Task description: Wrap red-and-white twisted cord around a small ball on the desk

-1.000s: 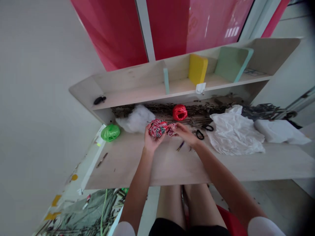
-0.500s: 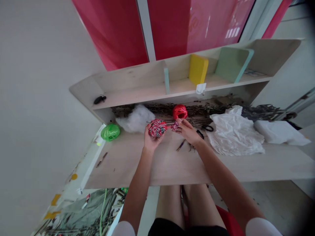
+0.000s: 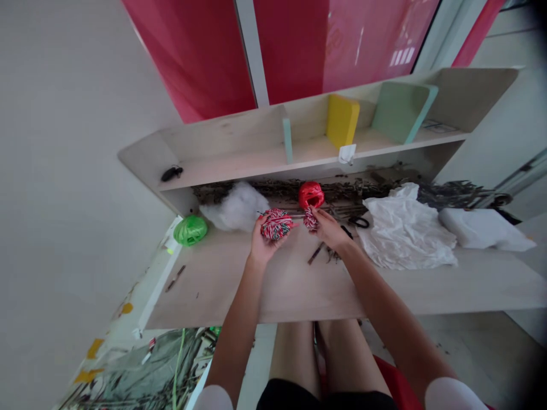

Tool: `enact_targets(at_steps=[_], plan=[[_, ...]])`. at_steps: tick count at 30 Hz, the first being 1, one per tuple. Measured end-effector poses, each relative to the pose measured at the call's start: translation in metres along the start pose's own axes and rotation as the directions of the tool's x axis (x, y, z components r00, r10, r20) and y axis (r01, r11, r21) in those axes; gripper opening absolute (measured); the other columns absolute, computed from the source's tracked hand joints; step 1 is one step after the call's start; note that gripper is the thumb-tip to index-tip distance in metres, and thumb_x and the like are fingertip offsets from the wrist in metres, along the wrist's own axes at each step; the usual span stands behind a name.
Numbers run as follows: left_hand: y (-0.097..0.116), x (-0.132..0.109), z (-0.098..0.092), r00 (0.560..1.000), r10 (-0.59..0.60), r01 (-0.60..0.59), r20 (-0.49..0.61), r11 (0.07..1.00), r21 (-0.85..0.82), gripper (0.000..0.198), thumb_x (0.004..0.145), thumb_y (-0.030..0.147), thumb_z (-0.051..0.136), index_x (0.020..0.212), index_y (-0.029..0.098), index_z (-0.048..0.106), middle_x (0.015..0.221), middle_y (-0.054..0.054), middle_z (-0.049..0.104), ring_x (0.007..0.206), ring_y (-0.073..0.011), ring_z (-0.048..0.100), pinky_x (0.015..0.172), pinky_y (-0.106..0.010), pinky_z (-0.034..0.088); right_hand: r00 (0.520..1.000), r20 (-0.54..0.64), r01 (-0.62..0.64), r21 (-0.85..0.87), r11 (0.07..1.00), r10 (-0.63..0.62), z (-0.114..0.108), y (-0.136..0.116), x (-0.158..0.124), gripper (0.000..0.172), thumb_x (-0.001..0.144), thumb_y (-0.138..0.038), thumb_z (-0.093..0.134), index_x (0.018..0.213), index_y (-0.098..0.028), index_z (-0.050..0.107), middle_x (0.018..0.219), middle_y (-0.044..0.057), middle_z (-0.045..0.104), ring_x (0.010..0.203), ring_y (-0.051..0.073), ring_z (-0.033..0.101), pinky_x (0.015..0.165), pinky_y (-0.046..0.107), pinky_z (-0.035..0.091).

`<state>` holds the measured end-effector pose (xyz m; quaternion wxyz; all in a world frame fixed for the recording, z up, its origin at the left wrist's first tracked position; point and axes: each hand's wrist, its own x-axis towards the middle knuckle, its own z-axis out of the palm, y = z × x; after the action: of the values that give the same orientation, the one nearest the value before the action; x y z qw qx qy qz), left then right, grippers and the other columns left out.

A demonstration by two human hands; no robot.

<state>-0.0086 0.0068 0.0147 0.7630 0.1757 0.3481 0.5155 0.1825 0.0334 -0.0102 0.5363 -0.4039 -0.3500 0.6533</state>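
Observation:
My left hand is closed around a ball of red, white and dark green yarn. In my right hand, pinched between the fingers, is a smaller bunch of the same yarn. A thin, light rod or taut strand spans the gap between the two; which it is I cannot tell. Both hands are above the desk. Just behind my right hand sits a ball of red plastic twine. A dark pen-like stick lies below that hand.
White stuffing and a green twine ball lie to the left, with a brown pen nearer me. Black-handled scissors and crumpled white plastic are to the right. Dry stems line the back under a shelf.
The smaller yarn bunch has turned in my right fingers and now hangs lower. The gap between it and the ball looks slightly wider. My left hand has barely moved.

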Motion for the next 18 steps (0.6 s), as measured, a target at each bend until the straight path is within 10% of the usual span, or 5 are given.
enact_targets(at_steps=[18], plan=[[0.006, -0.004, 0.003, 0.978, 0.099, -0.110, -0.184, 0.993, -0.051, 0.041, 0.080, 0.036, 0.058, 0.118, 0.021, 0.058, 0.082, -0.006, 0.073, 0.069, -0.0225, 0.071, 0.055, -0.029, 0.057, 0.983, 0.178, -0.047, 0.046, 0.998, 0.038, -0.003, -0.010, -0.011, 0.038, 0.053, -0.024, 0.085, 0.084, -0.022, 0.064, 0.080, 0.000, 0.074, 0.071, 0.013, 0.068, 0.069, 0.026, 0.051]])
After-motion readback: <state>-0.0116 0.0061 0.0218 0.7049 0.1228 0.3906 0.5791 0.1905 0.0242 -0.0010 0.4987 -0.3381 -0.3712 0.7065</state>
